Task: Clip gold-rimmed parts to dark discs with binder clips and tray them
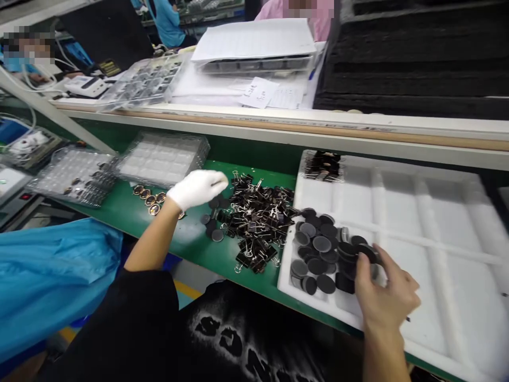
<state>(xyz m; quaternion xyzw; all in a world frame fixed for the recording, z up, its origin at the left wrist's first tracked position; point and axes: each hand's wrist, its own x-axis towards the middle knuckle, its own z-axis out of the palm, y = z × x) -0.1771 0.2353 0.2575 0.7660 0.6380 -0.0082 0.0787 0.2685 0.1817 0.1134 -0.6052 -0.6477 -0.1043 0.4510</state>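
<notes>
Right hand (pixel 389 293) pinches a black disc (pixel 366 251) between thumb and fingers over the foam tray's (pixel 403 201) near-left compartment; disc tilted, its outline's long axis sloping down rightward. Below, loose discs (pixel 316 244); far-left compartment, clips (pixel 324 167). Gloved left hand (pixel 196 189): fingers bunched, grip unclear.

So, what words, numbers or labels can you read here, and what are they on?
"8.26", probably, handwritten on the white slip; the rest is unclear.
Black shirt: large letters, too distorted and cut off to read surely.
Printed sheet: too faint to read.
Yellowish label: too blurred.
Red display: too blurred.
</notes>
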